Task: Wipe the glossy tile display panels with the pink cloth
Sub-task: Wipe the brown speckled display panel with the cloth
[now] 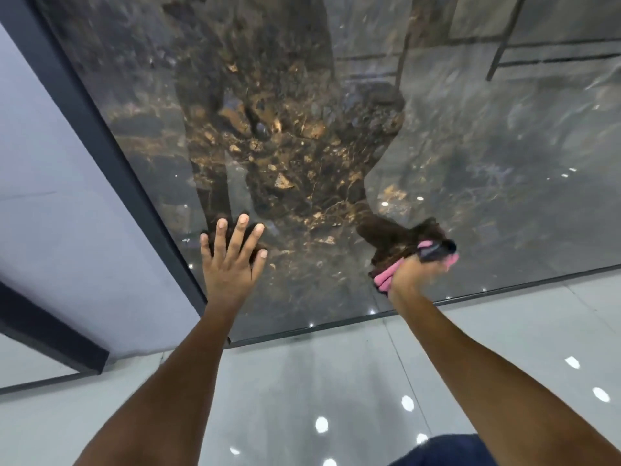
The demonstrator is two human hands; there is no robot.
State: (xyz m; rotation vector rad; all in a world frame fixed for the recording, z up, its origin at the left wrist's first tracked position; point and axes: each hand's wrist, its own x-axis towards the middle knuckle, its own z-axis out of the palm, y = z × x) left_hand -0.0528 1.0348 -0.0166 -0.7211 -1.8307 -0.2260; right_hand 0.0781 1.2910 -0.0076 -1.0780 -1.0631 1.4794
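Head view shows us bracing our flat, spread left hand on the panel while our blurred right hand, seemingly clenched round the cloth, wipes its lower edge, so we should press evenly in overlapping strokes.

No text, label, brand, number or sign can be read anywhere in view.
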